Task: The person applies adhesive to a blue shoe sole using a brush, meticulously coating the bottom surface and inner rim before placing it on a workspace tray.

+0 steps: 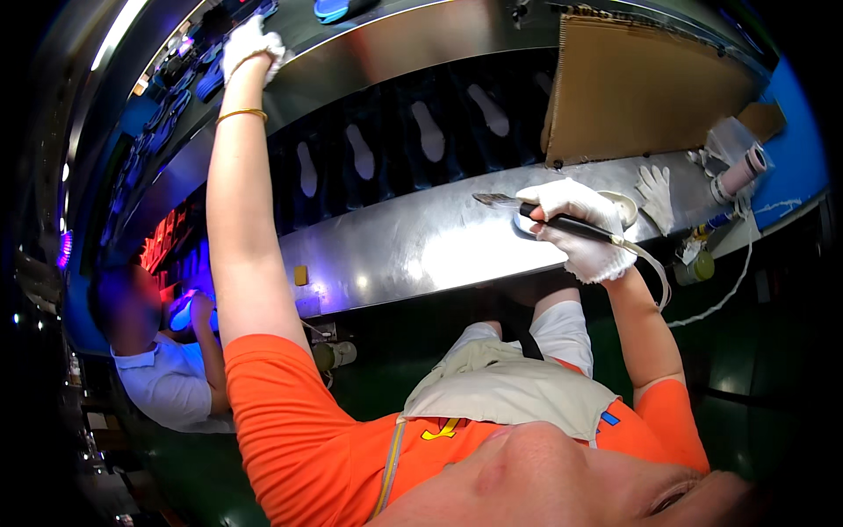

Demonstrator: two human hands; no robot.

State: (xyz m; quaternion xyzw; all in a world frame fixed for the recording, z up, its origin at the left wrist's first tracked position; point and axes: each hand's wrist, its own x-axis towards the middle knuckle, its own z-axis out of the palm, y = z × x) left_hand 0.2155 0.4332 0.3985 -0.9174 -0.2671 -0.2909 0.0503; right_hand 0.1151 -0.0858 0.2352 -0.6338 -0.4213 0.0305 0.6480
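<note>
My right hand (580, 227), in a white knit glove, is closed round the black handle of a brush (571, 226). Its bristles point left over the metal bench, and a pale tube or cord trails from the handle's rear end. Beside that hand lies a rounded white piece (625, 207), partly covered by the glove; I cannot tell its kind. My left hand (252, 51), also gloved, reaches far out to the upper left, by the belt with blue shoe parts (211, 81). Its fingertips are small and unclear there, so any grip is hidden.
Dark recesses with pale sole shapes (428, 132) line the bench (386, 255) behind. A cardboard sheet (645, 88) stands at the back right, near a spare white glove (655, 195) and a pink roll (742, 171). A yellow block (301, 276) lies left; a co-worker (171, 378) sits beyond.
</note>
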